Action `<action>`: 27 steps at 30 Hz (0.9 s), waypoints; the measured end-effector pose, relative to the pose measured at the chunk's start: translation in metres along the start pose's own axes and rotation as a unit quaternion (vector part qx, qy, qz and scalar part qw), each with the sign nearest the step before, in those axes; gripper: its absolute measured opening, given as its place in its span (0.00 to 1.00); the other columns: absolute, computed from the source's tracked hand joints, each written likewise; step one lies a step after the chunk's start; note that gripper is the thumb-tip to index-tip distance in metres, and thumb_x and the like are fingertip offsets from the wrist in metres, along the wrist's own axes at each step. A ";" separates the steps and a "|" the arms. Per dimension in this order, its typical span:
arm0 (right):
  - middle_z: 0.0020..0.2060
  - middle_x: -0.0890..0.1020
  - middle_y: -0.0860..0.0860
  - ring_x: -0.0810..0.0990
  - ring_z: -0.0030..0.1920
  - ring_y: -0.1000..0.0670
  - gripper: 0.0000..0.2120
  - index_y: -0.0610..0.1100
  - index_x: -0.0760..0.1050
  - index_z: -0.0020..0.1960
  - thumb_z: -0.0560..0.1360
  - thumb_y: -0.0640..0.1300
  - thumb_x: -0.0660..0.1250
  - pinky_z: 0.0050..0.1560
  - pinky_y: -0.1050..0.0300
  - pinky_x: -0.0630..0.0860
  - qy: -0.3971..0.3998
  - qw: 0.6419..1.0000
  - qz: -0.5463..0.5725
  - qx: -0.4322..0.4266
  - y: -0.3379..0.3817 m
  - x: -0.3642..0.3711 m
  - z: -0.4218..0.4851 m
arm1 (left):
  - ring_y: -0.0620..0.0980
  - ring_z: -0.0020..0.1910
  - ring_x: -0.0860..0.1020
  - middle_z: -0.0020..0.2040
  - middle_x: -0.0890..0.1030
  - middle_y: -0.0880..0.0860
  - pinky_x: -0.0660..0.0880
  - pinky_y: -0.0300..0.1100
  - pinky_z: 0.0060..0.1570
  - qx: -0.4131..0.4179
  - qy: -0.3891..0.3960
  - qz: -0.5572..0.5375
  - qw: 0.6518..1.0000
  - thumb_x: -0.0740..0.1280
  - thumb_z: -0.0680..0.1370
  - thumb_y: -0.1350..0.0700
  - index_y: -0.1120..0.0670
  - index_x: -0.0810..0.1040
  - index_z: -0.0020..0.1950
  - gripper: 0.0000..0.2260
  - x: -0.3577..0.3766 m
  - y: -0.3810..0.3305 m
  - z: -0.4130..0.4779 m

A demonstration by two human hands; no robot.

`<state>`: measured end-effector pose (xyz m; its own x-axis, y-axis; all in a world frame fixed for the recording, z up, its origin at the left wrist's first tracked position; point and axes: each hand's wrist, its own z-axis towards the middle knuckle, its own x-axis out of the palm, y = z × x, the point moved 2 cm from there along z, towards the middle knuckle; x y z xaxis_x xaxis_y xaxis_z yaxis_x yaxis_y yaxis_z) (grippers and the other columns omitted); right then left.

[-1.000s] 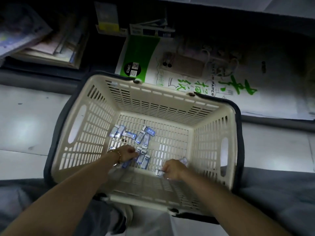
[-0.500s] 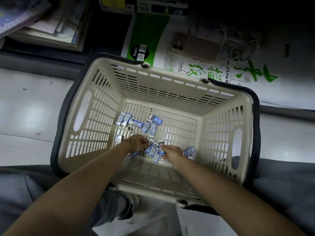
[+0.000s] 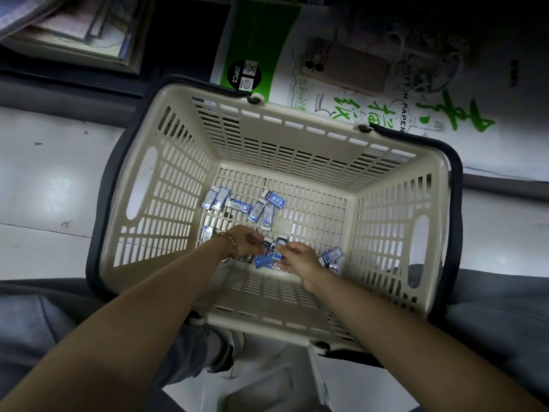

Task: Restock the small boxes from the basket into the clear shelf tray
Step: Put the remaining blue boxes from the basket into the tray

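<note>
Cream slotted basket (image 3: 178, 179) with dark handles folded down along its rim, sitting on a pale tiled floor (image 3: 44, 188); behind its far wall a white-and-green paper pack (image 3: 258, 34) lies flat, black round sticker reading "20PCS", large green characters and the letters "PAPER" printed sideways; upper left a dim stack of books or pads (image 3: 74, 28), detail not legible. Grey trouser legs (image 3: 490, 328) flank the basket; one shoe (image 3: 228, 352) shows below its near wall.

Small boxes (image 3: 261, 211), blue and white, lie scattered on the basket floor: a row at far left, a cluster mid-floor, two near the right hand; one box (image 3: 274, 199) carries white characters on a blue band, too small to read surely. Clear shelf tray not in view.

Left hand (image 3: 245, 240), beaded bracelet (image 3: 227, 243) at the wrist, fingers curled onto boxes at the near centre; right hand (image 3: 297, 258) pinching a box just beside it; both forearms cross the near wall and hide several boxes beneath.
</note>
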<state>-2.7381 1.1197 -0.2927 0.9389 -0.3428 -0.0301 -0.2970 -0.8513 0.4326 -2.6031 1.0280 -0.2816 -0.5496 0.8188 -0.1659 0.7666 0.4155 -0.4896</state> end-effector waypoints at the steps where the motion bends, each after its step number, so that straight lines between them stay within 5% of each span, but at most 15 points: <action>1: 0.42 0.79 0.47 0.78 0.34 0.53 0.07 0.42 0.73 0.50 0.74 0.43 0.69 0.33 0.65 0.76 -0.004 1.000 -0.007 0.001 0.001 0.000 0.001 | 0.51 0.49 0.78 0.49 0.81 0.56 0.74 0.43 0.59 0.011 -0.004 0.005 1.000 0.72 0.70 0.65 0.64 0.78 0.57 0.16 0.000 0.000 0.001; 4: 0.44 0.79 0.47 0.78 0.35 0.53 0.14 0.37 0.73 0.58 0.75 0.41 0.69 0.32 0.66 0.76 -0.002 1.000 0.010 -0.002 0.002 0.006 0.001 | 0.52 0.52 0.78 0.52 0.81 0.56 0.74 0.45 0.59 0.041 0.013 0.040 0.998 0.73 0.70 0.64 0.63 0.80 0.54 0.13 0.004 -0.001 -0.001; 7: 0.49 0.77 0.44 0.78 0.37 0.53 0.18 0.35 0.71 0.62 0.75 0.40 0.68 0.40 0.64 0.78 0.016 1.000 0.017 0.002 0.002 0.014 -0.001 | 0.50 0.46 0.76 0.40 0.78 0.52 0.74 0.39 0.51 0.058 0.020 0.043 0.997 0.73 0.69 0.66 0.62 0.78 0.43 0.07 0.012 -0.001 -0.004; 9: 0.52 0.78 0.41 0.79 0.38 0.51 0.18 0.35 0.69 0.63 0.76 0.40 0.67 0.48 0.59 0.77 0.018 1.000 0.024 0.008 0.002 0.014 -0.002 | 0.49 0.39 0.75 0.36 0.73 0.51 0.74 0.33 0.41 0.057 0.003 0.022 0.998 0.73 0.68 0.68 0.56 0.70 0.38 0.13 0.014 0.003 -0.004; 14: 0.60 0.77 0.39 0.79 0.56 0.39 0.09 0.41 0.68 0.59 0.79 0.39 0.62 0.56 0.53 0.76 0.041 0.998 0.035 0.032 0.008 0.007 -0.006 | 0.45 0.33 0.77 0.41 0.79 0.54 0.75 0.34 0.34 0.020 -0.009 0.000 1.000 0.73 0.70 0.64 0.62 0.78 0.50 0.10 0.011 0.009 -0.002; 18: 0.61 0.76 0.39 0.78 0.51 0.44 0.12 0.39 0.68 0.61 0.79 0.38 0.62 0.56 0.55 0.76 0.054 0.998 0.036 0.024 0.017 0.005 -0.011 | 0.36 0.21 0.75 0.31 0.82 0.47 0.72 0.29 0.24 -0.006 -0.025 -0.056 0.998 0.74 0.69 0.63 0.62 0.81 0.51 0.12 0.011 0.008 -0.001; 22: 0.60 0.77 0.39 0.79 0.53 0.43 0.13 0.38 0.69 0.62 0.79 0.39 0.62 0.56 0.54 0.76 0.056 0.998 0.033 -0.001 0.033 0.004 -0.024 | 0.42 0.30 0.79 0.45 0.83 0.57 0.78 0.35 0.32 0.010 -0.066 -0.065 0.996 0.75 0.67 0.64 0.63 0.81 0.50 0.12 0.001 -0.003 -0.009; 24: 0.58 0.79 0.39 0.80 0.55 0.41 0.14 0.37 0.69 0.63 0.79 0.40 0.61 0.55 0.54 0.76 0.059 0.998 0.004 -0.029 0.051 0.001 -0.035 | 0.46 0.34 0.79 0.44 0.82 0.58 0.79 0.38 0.37 0.031 -0.090 -0.058 0.994 0.75 0.67 0.64 0.64 0.81 0.50 0.13 -0.012 -0.018 -0.018; 27: 0.51 0.78 0.43 0.79 0.48 0.46 0.13 0.37 0.73 0.60 0.79 0.42 0.63 0.53 0.55 0.76 0.064 0.992 -0.070 -0.088 0.089 -0.007 -0.059 | 0.39 0.27 0.76 0.36 0.80 0.52 0.77 0.31 0.29 0.077 -0.100 -0.030 0.992 0.74 0.69 0.64 0.65 0.81 0.51 0.13 -0.039 -0.056 -0.043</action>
<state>-2.7605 1.0696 -0.2006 0.9865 -0.1632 0.0094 -0.1380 -0.8010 0.5825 -2.6100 0.9900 -0.2109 -0.6589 0.6934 -0.2916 0.6794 0.3822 -0.6263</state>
